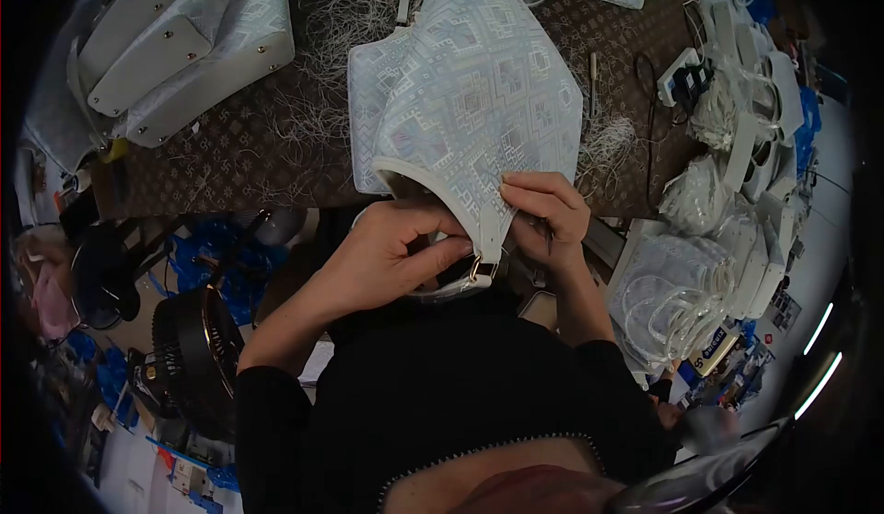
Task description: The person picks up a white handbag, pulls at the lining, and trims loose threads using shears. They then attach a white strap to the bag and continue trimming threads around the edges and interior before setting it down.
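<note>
A pale patterned handbag [479, 81] lies on the table with its white-trimmed opening toward me. My left hand [382, 249] is closed at the opening, thumb and fingers pinching the trim beside a white strap tab [488, 228]. From that tab hangs a gold-coloured ring [477, 269] with a strap running through it. My right hand [550, 212] grips the bag's edge on the other side of the tab, fingertips on the patterned fabric. A small dark pointed thing shows under its fingers, too little visible to name. The bag's inside is mostly hidden.
Several similar bags [216, 49] lean together at the table's left. Loose thread clippings [345, 35] cover parts of the brown patterned table [212, 178]. A thin tool [593, 76] lies right of the bag. Bag parts [677, 284] are piled at right; a black fan [189, 357] stands lower left.
</note>
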`<state>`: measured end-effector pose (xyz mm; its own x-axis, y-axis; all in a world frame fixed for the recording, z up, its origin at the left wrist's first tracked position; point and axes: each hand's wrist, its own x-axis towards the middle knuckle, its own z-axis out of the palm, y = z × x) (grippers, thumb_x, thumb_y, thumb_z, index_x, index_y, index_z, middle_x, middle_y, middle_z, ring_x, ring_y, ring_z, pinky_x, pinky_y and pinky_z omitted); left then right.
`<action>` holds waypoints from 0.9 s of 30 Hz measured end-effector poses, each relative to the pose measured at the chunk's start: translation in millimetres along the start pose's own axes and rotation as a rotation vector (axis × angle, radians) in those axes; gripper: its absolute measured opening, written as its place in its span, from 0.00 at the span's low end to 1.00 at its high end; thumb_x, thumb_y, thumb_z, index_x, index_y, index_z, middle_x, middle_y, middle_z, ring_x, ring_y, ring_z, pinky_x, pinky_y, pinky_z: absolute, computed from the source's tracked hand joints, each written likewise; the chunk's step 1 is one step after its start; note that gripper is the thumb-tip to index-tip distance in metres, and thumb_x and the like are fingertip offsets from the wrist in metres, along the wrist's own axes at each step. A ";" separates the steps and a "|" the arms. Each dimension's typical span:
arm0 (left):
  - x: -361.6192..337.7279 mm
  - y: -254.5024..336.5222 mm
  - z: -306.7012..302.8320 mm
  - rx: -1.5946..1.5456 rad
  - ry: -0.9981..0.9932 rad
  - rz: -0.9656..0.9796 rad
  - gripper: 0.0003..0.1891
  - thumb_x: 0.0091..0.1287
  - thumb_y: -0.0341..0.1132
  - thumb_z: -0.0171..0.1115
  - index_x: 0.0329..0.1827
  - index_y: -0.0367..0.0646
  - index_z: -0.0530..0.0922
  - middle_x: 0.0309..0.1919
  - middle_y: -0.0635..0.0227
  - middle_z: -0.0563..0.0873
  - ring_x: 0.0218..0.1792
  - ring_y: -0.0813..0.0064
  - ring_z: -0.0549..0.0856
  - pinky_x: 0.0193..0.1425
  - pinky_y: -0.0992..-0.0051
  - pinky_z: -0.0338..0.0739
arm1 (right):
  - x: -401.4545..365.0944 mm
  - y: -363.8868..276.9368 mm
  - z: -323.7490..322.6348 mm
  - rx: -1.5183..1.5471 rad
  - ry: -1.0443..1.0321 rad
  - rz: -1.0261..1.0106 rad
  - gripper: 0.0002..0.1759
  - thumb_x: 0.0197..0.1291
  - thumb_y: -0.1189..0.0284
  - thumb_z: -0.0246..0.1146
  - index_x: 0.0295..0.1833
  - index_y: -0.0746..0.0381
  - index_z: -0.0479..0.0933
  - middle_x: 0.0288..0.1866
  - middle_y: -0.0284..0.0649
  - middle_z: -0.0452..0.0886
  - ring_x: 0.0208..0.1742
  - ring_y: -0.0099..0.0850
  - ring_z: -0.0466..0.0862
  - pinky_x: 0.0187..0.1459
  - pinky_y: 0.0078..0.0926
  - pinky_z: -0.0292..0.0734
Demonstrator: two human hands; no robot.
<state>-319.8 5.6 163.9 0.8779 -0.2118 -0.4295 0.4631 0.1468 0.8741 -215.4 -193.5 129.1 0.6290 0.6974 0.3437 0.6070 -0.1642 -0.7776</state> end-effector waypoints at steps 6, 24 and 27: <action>-0.4 -3.9 -2.2 -0.035 0.001 -0.005 0.09 0.63 0.31 0.59 0.40 0.34 0.80 0.26 0.66 0.83 0.24 0.82 0.83 0.26 0.83 0.78 | 0.5 2.7 2.2 -0.023 0.001 -0.036 0.21 0.35 0.85 0.66 0.41 0.59 0.81 0.40 0.40 0.81 0.35 0.30 0.83 0.31 0.20 0.79; -22.7 -12.1 -27.1 -0.138 0.203 0.064 0.15 0.58 0.33 0.63 0.44 0.33 0.76 0.34 0.64 0.82 0.37 0.79 0.80 0.43 0.79 0.74 | 11.9 8.7 30.4 0.013 -0.055 -0.014 0.21 0.33 0.81 0.69 0.40 0.59 0.80 0.40 0.35 0.81 0.32 0.27 0.83 0.27 0.18 0.79; -20.7 -21.3 -22.7 0.111 0.226 0.073 0.18 0.54 0.36 0.67 0.43 0.34 0.77 0.35 0.64 0.82 0.38 0.77 0.80 0.45 0.78 0.72 | 15.4 7.3 40.7 -0.027 -0.065 0.009 0.21 0.33 0.81 0.69 0.40 0.57 0.80 0.39 0.31 0.81 0.30 0.24 0.83 0.26 0.16 0.78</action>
<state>-345.1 28.8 149.0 0.9191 0.0182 -0.3935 0.3925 0.0444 0.9187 -221.1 -155.6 107.2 0.6021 0.7394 0.3012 0.6147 -0.1885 -0.7659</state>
